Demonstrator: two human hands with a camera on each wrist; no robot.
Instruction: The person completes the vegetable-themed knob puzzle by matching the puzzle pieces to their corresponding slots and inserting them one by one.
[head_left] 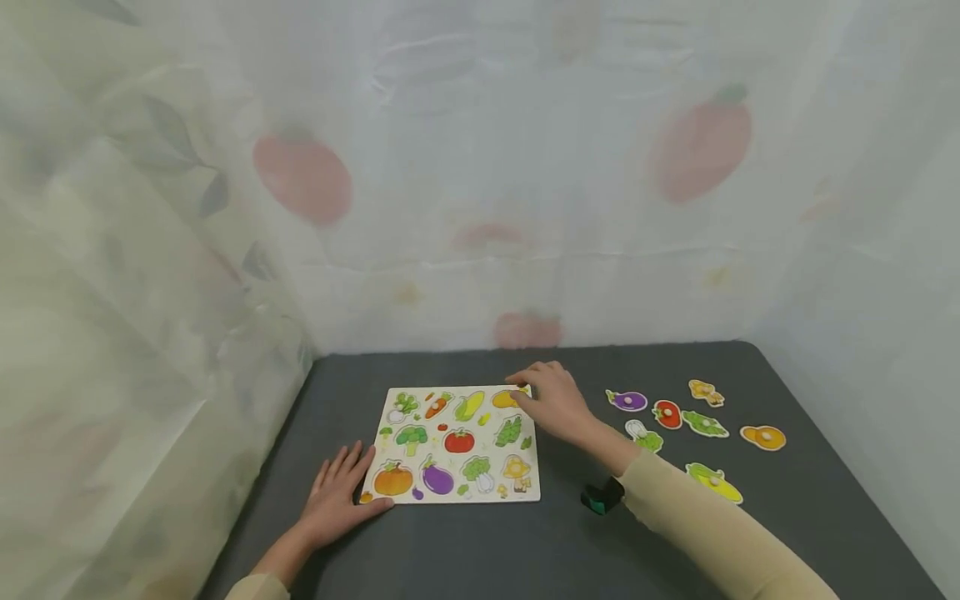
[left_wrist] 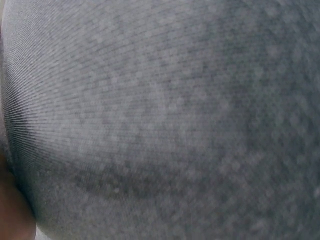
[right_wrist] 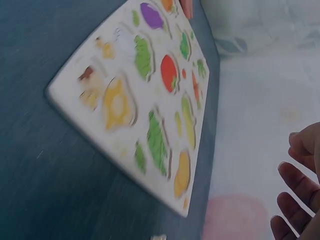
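Observation:
A white vegetable puzzle board (head_left: 487, 479) lies flat on the dark table, printed with a pumpkin, eggplant, tomato, corn and other vegetables in several rows. My left hand (head_left: 337, 496) rests at its lower left edge, fingers spread and thumb across the corner. Over the board's upper right corner, by a yellow vegetable picture (head_left: 504, 400), hovers my right hand (head_left: 553, 402). Its thumb and fingers are loosely bent and apart, and the right wrist view shows nothing between these fingers (right_wrist: 297, 185). The left wrist view is mostly filled by blurred grey fabric.
Loose pieces lie right of the board: an eggplant (head_left: 628, 402), a red vegetable (head_left: 667, 414), a mushroom (head_left: 705, 392), a green pod-like piece (head_left: 705, 424), a bok choy (head_left: 643, 436), an orange-yellow piece (head_left: 763, 437) and a corn (head_left: 714, 483). A pale printed curtain (head_left: 480, 283) surrounds the table.

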